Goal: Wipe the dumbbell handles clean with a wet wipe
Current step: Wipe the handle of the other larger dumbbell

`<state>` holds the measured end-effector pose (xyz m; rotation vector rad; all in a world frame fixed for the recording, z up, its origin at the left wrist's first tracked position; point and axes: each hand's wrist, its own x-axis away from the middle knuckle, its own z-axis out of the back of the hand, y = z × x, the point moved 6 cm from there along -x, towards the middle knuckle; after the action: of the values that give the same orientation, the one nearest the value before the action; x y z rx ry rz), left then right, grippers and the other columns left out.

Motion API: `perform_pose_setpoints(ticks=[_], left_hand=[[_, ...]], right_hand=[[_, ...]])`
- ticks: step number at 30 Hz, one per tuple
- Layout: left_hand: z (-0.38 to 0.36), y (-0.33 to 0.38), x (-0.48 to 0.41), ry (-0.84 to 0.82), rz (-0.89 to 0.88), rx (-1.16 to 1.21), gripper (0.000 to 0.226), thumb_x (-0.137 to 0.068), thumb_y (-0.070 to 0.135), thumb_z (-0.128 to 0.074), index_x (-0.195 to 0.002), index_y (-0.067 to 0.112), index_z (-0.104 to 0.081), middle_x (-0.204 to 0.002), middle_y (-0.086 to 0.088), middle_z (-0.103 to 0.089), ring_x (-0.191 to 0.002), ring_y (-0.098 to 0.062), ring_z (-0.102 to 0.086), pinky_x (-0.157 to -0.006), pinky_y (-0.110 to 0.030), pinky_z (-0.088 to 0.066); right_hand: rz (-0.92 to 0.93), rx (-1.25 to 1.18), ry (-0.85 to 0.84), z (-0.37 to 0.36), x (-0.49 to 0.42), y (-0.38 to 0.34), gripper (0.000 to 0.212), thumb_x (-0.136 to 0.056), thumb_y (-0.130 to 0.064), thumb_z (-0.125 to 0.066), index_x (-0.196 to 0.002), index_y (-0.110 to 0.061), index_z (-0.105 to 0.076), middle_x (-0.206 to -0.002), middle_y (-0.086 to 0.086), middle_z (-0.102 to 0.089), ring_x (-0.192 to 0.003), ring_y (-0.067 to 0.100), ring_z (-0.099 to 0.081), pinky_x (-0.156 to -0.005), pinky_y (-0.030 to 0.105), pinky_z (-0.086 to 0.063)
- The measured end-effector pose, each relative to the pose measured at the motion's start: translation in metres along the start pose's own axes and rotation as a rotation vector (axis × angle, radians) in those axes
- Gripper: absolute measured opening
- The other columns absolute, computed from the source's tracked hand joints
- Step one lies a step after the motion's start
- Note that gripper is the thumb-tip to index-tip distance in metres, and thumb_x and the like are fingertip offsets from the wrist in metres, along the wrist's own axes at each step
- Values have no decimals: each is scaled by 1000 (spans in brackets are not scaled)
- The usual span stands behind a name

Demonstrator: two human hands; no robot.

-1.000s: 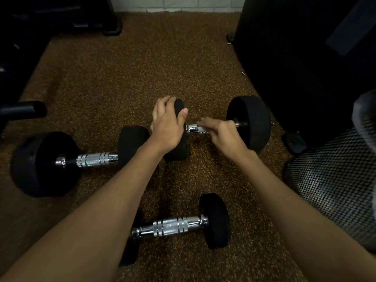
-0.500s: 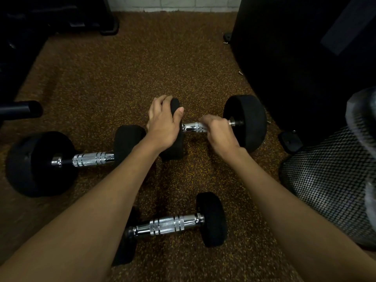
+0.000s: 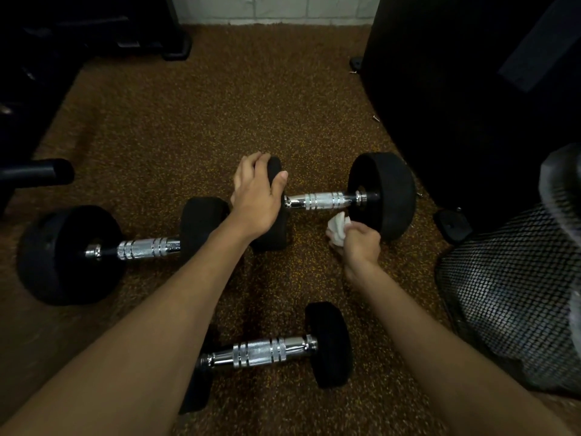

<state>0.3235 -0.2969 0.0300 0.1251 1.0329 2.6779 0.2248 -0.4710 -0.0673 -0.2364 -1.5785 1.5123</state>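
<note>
Three black dumbbells with chrome handles lie on the brown speckled floor. The far right dumbbell (image 3: 382, 195) shows its bare handle (image 3: 320, 200). My left hand (image 3: 256, 196) rests over its left weight, fingers curled on top. My right hand (image 3: 358, 243) sits just in front of that handle, apart from it, closed around a crumpled white wet wipe (image 3: 338, 228). A second dumbbell (image 3: 70, 254) lies to the left, a smaller one (image 3: 261, 354) near me between my forearms.
A large black object (image 3: 471, 89) stands at the right. A mesh basket (image 3: 515, 297) sits at the right edge. Dark gym equipment (image 3: 37, 73) fills the left side, with a black bar end (image 3: 37, 173) poking in. A white brick wall (image 3: 270, 9) is at the back.
My right hand has come off the far dumbbell's handle and pulled back toward me with the wipe, uncovering the chrome. My left hand stays on the weight.
</note>
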Motion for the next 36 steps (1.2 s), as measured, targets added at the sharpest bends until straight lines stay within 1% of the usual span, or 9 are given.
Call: perform_pose_setpoints(ticks=[3, 7, 12, 16, 19, 25, 29, 33, 36], left_hand=[[-1, 0, 1, 19, -3, -9, 54, -100, 38, -33, -147, 14, -23, -154, -7, -16, -143, -26, -8, -115, -42, -14], [-2, -1, 3, 26, -3, -9, 54, -100, 38, -34, -147, 14, -23, -154, -7, -16, -144, -27, -7, -116, -44, -14], [-2, -2, 2, 28, -6, 0, 54, -100, 39, -34, -147, 14, -23, -154, -6, -16, -144, -27, -7, -116, -44, -14], [-2, -3, 1, 30, -14, 8, 55, -100, 39, -34, -147, 14, -23, -154, -6, -16, -144, -27, -6, -115, -44, -13], [-2, -2, 3, 41, -14, 11, 54, -100, 38, -34, -147, 14, -23, -154, -5, -16, -144, -25, -6, -115, -43, -14], [-1, -2, 4, 44, -19, 9, 54, -100, 38, -35, -147, 15, -24, -153, -5, -17, -144, -24, -8, -114, -42, -15], [-1, -2, 3, 42, -16, 16, 54, -100, 38, -35, -147, 15, -24, -153, -5, -18, -143, -25, -9, -114, -42, -15], [-2, -3, 2, 47, -15, 13, 54, -99, 38, -35, -146, 15, -25, -153, -5, -18, -144, -25, -9, -116, -43, -15], [-1, -3, 2, 50, -12, 17, 53, -99, 38, -36, -146, 15, -26, -153, -5, -18, -144, -25, -9, -115, -44, -15]], right_hand=[[-269, -462, -115, -36, -5, 1, 25, -96, 2, -39, -108, 3, -61, -108, 21, -64, -92, 29, -66, -88, 41, -54], [-385, -731, -177, -67, -4, -6, 35, -97, 4, -32, -127, 2, -49, -125, 22, -56, -116, 32, -55, -93, 43, -46], [-439, -834, -313, -77, -1, -5, 36, -100, -2, -28, -130, -2, -49, -130, 20, -54, -116, 29, -55, -98, 41, -43], [-467, -787, -390, -62, 7, -1, 22, -99, -2, -35, -97, -6, -56, -131, 18, -53, -129, 28, -46, -105, 37, -39], [-460, -737, -403, -53, 9, 3, 26, -98, 1, -35, -111, -4, -57, -121, 18, -59, -129, 28, -47, -102, 35, -39], [-519, -904, -305, -73, -1, -11, 31, -99, 3, -26, -104, 4, -56, -139, 19, -48, -130, 27, -46, -99, 37, -40], [-543, -806, -294, -66, -4, -13, 39, -99, 3, -26, -133, 3, -45, -140, 19, -47, -131, 28, -45, -102, 39, -38], [-527, -606, -334, -53, -4, -25, 40, -100, 3, -24, -135, 3, -42, -141, 20, -45, -131, 29, -45, -88, 35, -48], [-530, -557, -378, -50, -2, -33, 37, -99, 2, -31, -134, 4, -44, -140, 24, -43, -128, 35, -45, -53, 26, -56]])
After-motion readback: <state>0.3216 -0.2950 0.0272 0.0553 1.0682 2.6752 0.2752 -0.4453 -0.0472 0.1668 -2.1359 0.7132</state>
